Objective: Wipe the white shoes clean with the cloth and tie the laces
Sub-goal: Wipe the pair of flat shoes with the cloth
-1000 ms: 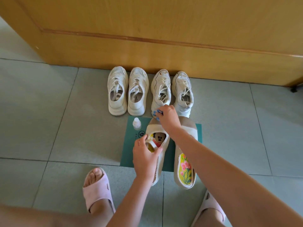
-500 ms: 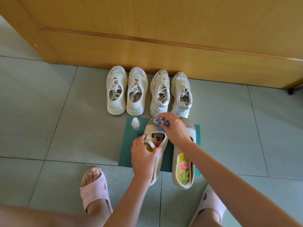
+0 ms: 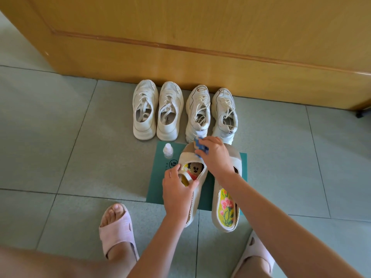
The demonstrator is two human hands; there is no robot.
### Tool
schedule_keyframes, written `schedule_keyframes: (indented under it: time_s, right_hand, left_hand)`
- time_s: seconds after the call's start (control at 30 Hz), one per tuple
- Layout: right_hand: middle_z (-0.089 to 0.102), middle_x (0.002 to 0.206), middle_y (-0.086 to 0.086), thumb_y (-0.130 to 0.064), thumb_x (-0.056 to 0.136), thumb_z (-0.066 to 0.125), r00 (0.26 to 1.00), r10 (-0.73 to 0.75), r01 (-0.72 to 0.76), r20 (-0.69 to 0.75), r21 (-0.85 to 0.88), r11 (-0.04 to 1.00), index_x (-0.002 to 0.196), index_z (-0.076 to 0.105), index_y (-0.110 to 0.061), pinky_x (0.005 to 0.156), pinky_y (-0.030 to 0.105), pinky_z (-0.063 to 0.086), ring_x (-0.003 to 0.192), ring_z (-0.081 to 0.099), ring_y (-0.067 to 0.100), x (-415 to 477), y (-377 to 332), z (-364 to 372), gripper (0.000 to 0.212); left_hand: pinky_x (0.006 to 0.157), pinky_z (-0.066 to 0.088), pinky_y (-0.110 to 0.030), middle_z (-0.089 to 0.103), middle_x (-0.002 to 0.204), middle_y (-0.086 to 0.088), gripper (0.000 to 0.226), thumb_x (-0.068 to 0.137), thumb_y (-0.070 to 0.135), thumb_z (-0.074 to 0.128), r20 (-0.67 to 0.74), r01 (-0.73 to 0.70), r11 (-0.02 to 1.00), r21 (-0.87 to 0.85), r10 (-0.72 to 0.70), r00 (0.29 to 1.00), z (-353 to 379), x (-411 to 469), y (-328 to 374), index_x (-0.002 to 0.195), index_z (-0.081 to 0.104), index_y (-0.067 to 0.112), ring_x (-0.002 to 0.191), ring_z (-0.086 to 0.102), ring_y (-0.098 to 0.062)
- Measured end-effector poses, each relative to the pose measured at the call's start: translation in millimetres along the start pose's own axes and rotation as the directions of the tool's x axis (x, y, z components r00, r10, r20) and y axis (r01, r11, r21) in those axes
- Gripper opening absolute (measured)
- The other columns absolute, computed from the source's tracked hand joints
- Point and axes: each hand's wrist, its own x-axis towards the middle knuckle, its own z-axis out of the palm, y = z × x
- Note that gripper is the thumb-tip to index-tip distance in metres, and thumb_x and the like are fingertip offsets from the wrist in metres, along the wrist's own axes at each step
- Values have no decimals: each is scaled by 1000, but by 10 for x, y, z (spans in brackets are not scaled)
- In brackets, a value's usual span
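Two beige slip-on shoes lie on a green mat (image 3: 156, 189). My left hand (image 3: 176, 193) grips the left slip-on (image 3: 189, 157) at its opening, where a cartoon insole shows. My right hand (image 3: 214, 155) holds a crumpled blue cloth (image 3: 200, 146) against that shoe's toe. The right slip-on (image 3: 225, 215), with a flowered insole, lies beside it under my right forearm. Behind the mat, two pairs of white laced sneakers stand in a row: one pair (image 3: 145, 115) (image 3: 169, 113) on the left, the other (image 3: 197, 113) (image 3: 224, 115) on the right, laces loose.
A small white bottle (image 3: 168, 150) stands on the mat's far left corner. A wooden door (image 3: 200, 47) rises right behind the sneakers. My feet in pink slides (image 3: 116, 231) (image 3: 255, 253) rest on the grey floor tiles on either side.
My right hand with the cloth slid back from the toe toward the shoe's opening, then forward to the toe again. My left hand stayed on the shoe.
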Motion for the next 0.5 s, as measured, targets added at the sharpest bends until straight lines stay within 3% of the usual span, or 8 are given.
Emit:
schedule_keyframes:
  time_s: [0.1, 0.27, 0.4, 0.5]
  right_hand:
    - [66, 105, 13, -1, 82, 65, 997, -83, 83, -6, 11, 996, 100, 71, 0, 88, 38, 47, 102, 54, 30, -95, -52, 39, 19]
    - [68, 105, 14, 2, 78, 66, 963, -232, 221, 137, 90, 971, 100, 73, -2, 89, 37, 46, 101, 58, 32, -259, -167, 161, 22]
    - [65, 103, 18, 3, 84, 61, 986, -143, 142, 86, 21, 990, 99, 72, 0, 87, 34, 44, 102, 53, 32, -32, -144, 132, 19]
    - [63, 94, 17, 1, 86, 56, 999, -1, 2, 46, -11, 1000, 86, 71, 2, 77, 22, 35, 99, 50, 29, 227, -103, 119, 15]
  left_hand:
    - [90, 43, -27, 50, 125, 2, 72, 74, 39, 75, 1, 8, 1000, -9, -8, 1000, -4, 0, -2, 136, 43, 20, 115, 48, -14]
    - [83, 41, -25, 52, 120, 0, 68, 73, 37, 75, -6, -6, 999, -39, 6, 1000, -6, -1, 6, 132, 47, 18, 111, 50, -16]
    - [88, 38, -22, 50, 124, 2, 71, 74, 39, 75, -10, -8, 1000, -20, 7, 1000, -4, -10, -3, 135, 45, 18, 116, 47, -14]
    - [87, 38, -20, 51, 123, 3, 70, 74, 38, 76, -15, -18, 1000, -14, 18, 1000, -2, -10, -6, 134, 45, 19, 115, 48, -14]
